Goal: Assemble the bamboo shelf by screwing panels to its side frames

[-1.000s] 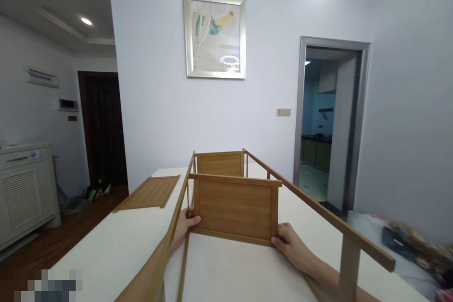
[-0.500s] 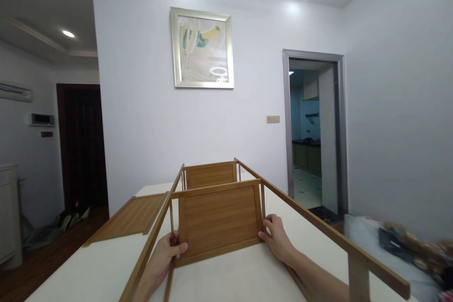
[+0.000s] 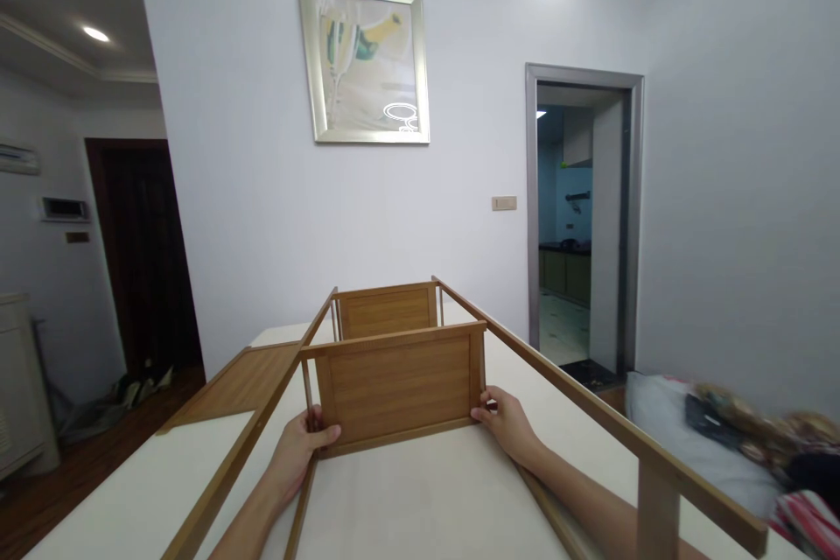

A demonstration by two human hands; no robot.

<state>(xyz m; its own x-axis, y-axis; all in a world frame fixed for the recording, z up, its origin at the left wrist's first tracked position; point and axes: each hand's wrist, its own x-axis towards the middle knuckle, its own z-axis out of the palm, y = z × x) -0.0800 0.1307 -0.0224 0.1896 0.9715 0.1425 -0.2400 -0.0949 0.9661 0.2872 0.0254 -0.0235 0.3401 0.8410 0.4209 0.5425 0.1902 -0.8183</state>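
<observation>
A brown wooden shelf frame lies on its side on a white table, its long rails running away from me. Across its middle stands a framed wooden panel. My left hand grips the panel's lower left corner, thumb on the near face and fingers behind, hidden beside a thin upright bar. At the lower right edge, my right hand pinches the panel between thumb and curled fingers. A second panel stands across the far end of the frame.
Another slatted wooden panel lies flat on the table, left of the frame. A thick crosspiece joins the right rail close to me. Bags and cloth items are heaped at the right. Beyond are a doorway and a framed picture.
The view has tilted down a little, so the wall and picture sit higher. Both hands keep hold of the middle panel, whose left end appears slightly farther left.
</observation>
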